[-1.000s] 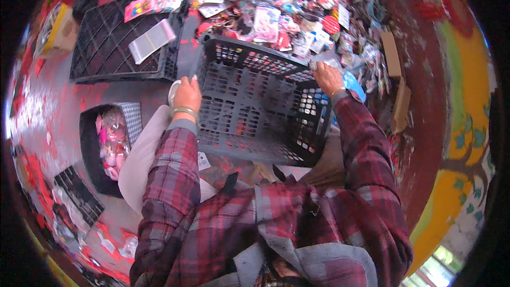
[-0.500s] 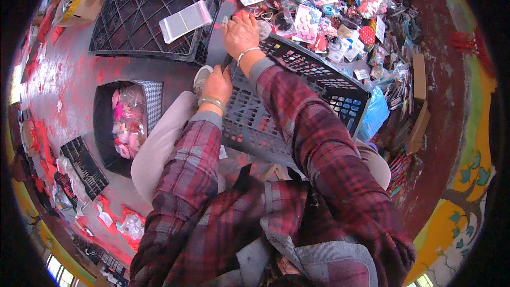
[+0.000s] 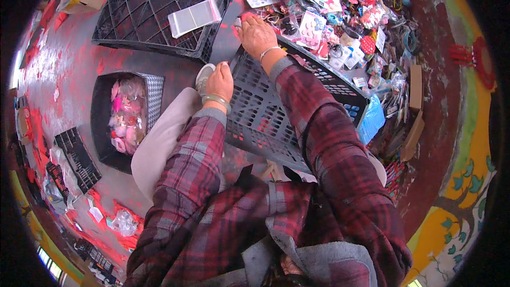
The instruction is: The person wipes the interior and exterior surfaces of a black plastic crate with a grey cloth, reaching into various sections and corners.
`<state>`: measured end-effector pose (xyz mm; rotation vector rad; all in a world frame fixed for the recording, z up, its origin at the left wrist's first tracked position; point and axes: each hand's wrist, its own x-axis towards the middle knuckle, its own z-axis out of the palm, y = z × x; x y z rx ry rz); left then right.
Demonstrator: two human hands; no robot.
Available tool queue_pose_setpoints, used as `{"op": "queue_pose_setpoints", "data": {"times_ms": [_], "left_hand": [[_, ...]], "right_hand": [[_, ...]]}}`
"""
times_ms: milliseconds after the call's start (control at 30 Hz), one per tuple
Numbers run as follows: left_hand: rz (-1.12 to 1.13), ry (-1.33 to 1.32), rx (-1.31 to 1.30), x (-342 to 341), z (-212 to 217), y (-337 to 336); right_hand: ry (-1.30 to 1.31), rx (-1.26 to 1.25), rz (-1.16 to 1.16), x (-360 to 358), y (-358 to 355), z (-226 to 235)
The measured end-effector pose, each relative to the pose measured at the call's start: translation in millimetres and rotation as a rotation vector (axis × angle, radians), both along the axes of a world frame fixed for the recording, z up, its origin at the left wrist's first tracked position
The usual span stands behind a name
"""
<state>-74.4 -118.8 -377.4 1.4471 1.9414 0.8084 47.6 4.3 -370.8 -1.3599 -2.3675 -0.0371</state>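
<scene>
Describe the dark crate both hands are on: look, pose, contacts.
The dark grey crate looks like moulded plastic, with slotted lattice walls and a rectangular rim. It sits tilted across the person's lap, open side not clearly readable. The left hand grips its near left edge; the right hand rests on its far corner. A blue bag lies against its right side.

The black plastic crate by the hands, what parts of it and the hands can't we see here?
- Head view: the black plastic slatted crate has its near edge hidden by the plaid sleeves.
- Head view: the right hand covers its own fingertips, so any hold is unclear.
- Head view: the left hand shows its back only; its grip on the rim is hidden.
</scene>
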Motion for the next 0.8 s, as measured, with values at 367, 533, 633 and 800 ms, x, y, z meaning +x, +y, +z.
{"op": "queue_pose_setpoints", "data": {"times_ms": [367,533,633,800], "left_hand": [[0.579,-1.077,0.008,-16.1,-11.6,1.4],[0.784,-0.917,-0.105,-77.2,-9.4,19.6],[0.807,-1.123,0.161,-76.2,115.8,37.5],[0.242,-1.036,0.464,-83.7,226.5,10.4]], "right_hand": [[0.157,-0.09,0.231,-38.0,-116.4,-6.3],[0.128,-0.279,0.438,-45.4,-170.6,17.5],[0.164,-0.303,0.579,-54.0,-211.7,9.3],[0.19,-0.2,0.745,-36.3,-169.9,25.4]]}}
